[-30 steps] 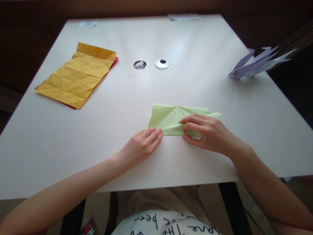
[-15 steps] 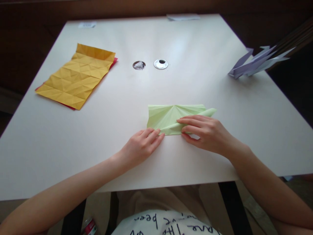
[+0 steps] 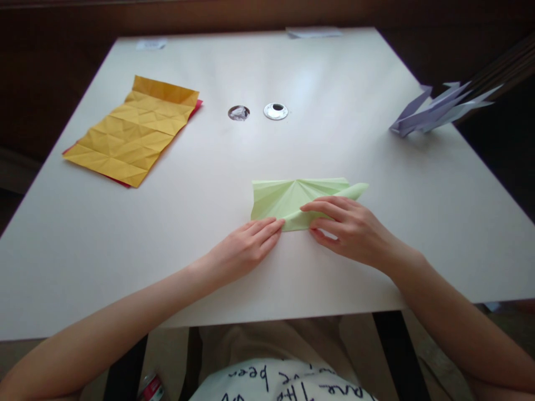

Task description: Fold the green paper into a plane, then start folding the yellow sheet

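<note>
A light green sheet of origami paper (image 3: 280, 200) lies on the table, with creases fanning out from the middle of its far edge. Its near right part is lifted into a curled flap (image 3: 355, 192). My left hand (image 3: 254, 242) rests flat at the near left edge, its outstretched fingertips pressing on the paper. On the right, my right hand (image 3: 346, 225) has the curled flap between its bent fingers and thumb. Part of the flap is hidden beneath that hand.
Creased yellow paper (image 3: 134, 131) lies over red paper (image 3: 196, 107) at the left. Folded purple paper shapes (image 3: 434, 111) stand by the right edge. Two round holes, one with a metal ring (image 3: 275, 111), are in the white table (image 3: 200, 223).
My left fingers have slid slightly to the right along the paper's near edge and lie flatter. The right hand has barely shifted, still on the flap.
</note>
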`<state>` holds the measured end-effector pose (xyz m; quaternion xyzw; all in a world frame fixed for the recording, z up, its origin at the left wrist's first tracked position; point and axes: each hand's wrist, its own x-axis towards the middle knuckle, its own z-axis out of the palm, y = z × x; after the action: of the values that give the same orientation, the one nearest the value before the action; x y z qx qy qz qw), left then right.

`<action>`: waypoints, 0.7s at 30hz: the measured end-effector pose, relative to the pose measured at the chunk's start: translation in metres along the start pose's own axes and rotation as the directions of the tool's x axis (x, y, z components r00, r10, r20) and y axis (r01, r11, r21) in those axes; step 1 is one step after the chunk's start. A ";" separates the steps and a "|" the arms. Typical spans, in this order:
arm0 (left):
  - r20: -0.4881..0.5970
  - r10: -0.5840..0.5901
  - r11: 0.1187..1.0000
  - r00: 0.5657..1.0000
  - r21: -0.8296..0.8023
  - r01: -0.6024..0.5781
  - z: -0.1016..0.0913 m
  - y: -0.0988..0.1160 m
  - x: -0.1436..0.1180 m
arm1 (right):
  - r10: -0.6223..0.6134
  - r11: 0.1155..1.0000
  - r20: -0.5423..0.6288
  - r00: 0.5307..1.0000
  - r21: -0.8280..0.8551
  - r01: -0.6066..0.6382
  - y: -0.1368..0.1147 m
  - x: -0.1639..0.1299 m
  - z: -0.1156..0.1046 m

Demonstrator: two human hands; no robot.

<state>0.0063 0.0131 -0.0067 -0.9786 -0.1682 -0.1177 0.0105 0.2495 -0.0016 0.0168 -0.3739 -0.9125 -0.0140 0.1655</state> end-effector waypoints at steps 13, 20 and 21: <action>-0.034 -0.068 0.997 0.997 0.039 0.069 0.005 0.015 0.028 | 0.050 0.999 0.027 0.998 -0.013 -0.049 -0.012 0.002 0.003; -0.029 -0.094 0.992 0.995 -0.082 0.091 0.012 0.014 0.024 | 0.107 0.993 -0.019 0.994 0.058 -0.105 -0.017 0.002 0.014; -0.024 -0.098 0.992 0.995 -0.083 0.096 0.012 0.014 0.024 | 0.107 0.992 -0.029 0.994 0.076 -0.104 -0.017 0.002 0.015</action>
<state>0.0353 0.0087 -0.0123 -0.9672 -0.2104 -0.1386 -0.0329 0.2324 -0.0105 0.0047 -0.4149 -0.8885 0.0226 0.1950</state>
